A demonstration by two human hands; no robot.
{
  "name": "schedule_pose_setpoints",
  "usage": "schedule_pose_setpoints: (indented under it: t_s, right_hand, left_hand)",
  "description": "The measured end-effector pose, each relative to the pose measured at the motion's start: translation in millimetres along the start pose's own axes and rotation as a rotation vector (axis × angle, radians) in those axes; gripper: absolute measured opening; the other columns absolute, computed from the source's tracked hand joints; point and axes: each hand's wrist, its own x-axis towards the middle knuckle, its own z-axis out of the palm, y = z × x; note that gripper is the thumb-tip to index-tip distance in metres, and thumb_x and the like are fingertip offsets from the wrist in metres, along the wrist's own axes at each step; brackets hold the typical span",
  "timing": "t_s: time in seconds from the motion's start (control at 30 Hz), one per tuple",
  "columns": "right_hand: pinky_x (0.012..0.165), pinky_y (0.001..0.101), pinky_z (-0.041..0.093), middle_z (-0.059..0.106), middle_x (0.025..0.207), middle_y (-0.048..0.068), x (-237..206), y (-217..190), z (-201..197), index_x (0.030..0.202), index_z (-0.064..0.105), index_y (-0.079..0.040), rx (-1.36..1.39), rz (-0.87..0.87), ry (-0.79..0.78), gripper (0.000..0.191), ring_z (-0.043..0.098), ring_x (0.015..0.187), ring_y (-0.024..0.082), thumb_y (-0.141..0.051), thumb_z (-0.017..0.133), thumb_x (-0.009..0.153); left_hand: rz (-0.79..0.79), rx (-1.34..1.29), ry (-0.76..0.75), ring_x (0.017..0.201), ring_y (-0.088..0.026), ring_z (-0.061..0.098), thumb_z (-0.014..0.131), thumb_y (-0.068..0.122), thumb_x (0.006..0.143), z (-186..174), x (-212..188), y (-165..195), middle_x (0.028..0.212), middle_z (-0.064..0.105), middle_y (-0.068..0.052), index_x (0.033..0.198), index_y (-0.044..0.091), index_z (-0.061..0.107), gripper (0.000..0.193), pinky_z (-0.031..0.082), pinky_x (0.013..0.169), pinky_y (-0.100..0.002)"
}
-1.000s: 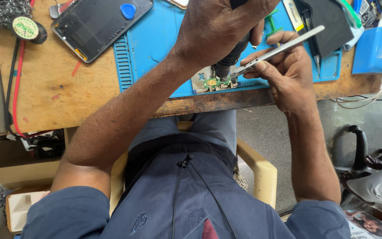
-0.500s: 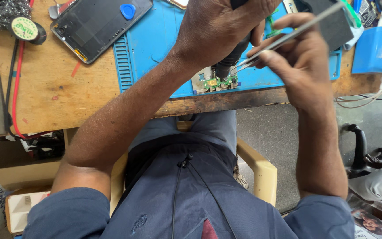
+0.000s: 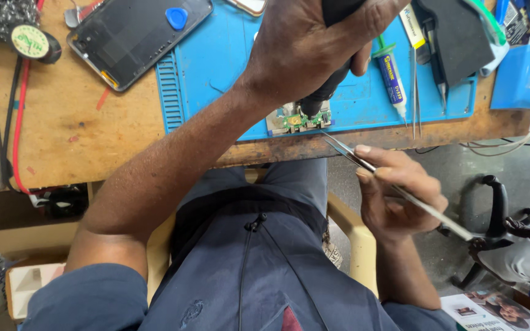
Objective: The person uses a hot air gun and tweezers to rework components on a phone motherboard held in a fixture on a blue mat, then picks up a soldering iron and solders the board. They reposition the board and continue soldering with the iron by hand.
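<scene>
The blue mat [image 3: 228, 67] on the wooden bench [image 3: 62, 122] serves as the reference point.

At the near edge of the mat, roughly at its middle, lies a small green circuit board [image 3: 299, 120]. This is the part being worked on.

The left hand [image 3: 314, 46] reaches over the mat from the near left and is closed in a full fist around a black tool [image 3: 326, 92]. The tip of the tool points down and meets the circuit board, or stops just above it; contact cannot be confirmed.

The right hand [image 3: 397, 199] is off the mat, in front of the bench edge and over the lap. Its thumb and fingers are pinched shut on metal tweezers [image 3: 394, 187]. The tweezer tips point up toward the near edge of the mat, just below and right of the circuit board, apart from it.

Other items:
- A dark phone [image 3: 136, 37] lies face down at the far left corner of the mat, with a blue pick [image 3: 176, 17] on it.
- A small tube with a blue label [image 3: 392, 79] lies on the right part of the mat.
- A second pair of tweezers [image 3: 416, 92] lies just right of the tube.
- A red wire [image 3: 18, 122] runs along the bench, well left of the mat.
</scene>
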Motion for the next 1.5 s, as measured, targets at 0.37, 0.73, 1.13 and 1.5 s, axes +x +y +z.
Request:
schedule_pose_setpoints:
  t_s: [0.37, 0.73, 1.13, 1.5]
  right_hand:
    - [0.083, 0.0433, 0.067, 0.074, 0.106, 0.019, -19.8, 5.6, 22.3, 0.104, 0.067, -0.002, -0.238, -0.275, -0.079, 0.017, 0.077, 0.099, 0.034, 0.005, 0.078, 0.092]
    - [0.087, 0.0395, 0.066, 0.074, 0.113, 0.013, -18.0, 8.8, 21.6, 0.106, 0.075, -0.009, -0.339, -0.294, -0.219, 0.02, 0.074, 0.109, 0.03, -0.005, 0.082, 0.087]
    - [0.085, 0.0374, 0.065, 0.075, 0.113, 0.01, -14.0, 4.1, 18.9, 0.103, 0.079, -0.01, -0.396, -0.308, -0.25, 0.018, 0.073, 0.107, 0.028, -0.006, 0.083, 0.086]
    - [0.088, 0.0372, 0.065, 0.075, 0.113, 0.007, -19.5, 1.2, 22.1, 0.103, 0.08, -0.013, -0.413, -0.295, -0.265, 0.018, 0.072, 0.109, 0.025, -0.008, 0.084, 0.086]
  left_hand:
    - [0.044, -0.005, -0.006, 0.064, -0.009, 0.077, 0.055, 0.039, 0.119, 0.6, -2.9, -4.6, 0.076, 0.07, -0.001, 0.113, 0.011, 0.07, 0.033, 0.063, 0.055, -0.022]
    - [0.041, 0.134, 0.001, 0.059, -0.007, 0.071, 0.052, 0.043, 0.121, 0.0, -3.2, -11.9, 0.068, 0.07, 0.0, 0.105, 0.012, 0.072, 0.04, 0.053, 0.05, -0.021]
    - [0.072, 0.143, 0.018, 0.064, -0.006, 0.075, 0.05, 0.044, 0.12, 2.6, -4.9, -20.9, 0.07, 0.071, 0.002, 0.11, 0.015, 0.071, 0.037, 0.059, 0.054, -0.022]
    - [0.074, 0.145, 0.008, 0.066, -0.006, 0.077, 0.05, 0.044, 0.12, 3.2, -5.7, -26.6, 0.072, 0.072, 0.003, 0.116, 0.016, 0.071, 0.035, 0.06, 0.055, -0.021]
